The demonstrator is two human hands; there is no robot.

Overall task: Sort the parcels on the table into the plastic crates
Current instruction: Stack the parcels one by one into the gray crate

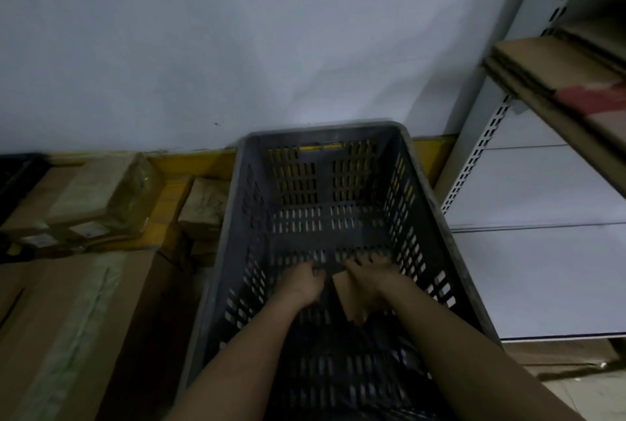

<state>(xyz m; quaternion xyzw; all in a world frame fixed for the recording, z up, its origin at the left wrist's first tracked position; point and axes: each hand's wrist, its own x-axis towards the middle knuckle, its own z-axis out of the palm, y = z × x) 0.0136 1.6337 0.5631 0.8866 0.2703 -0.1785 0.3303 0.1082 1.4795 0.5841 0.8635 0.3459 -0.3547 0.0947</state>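
head view. dark grey slotted plastic crate: landmark, centre, against the pale wall. left hand: inside crate, low near its floor, fingers curled; grip cannot be told in the dim light. right hand: inside crate, just beside left hand, fingers bent over a small brown cardboard parcel on the crate floor; how firmly it holds cannot be told. taped brown cardboard parcels: left of crate, on yellow surface. flattened cardboard sheets: right of crate, above it, on white perforated metal shelving.
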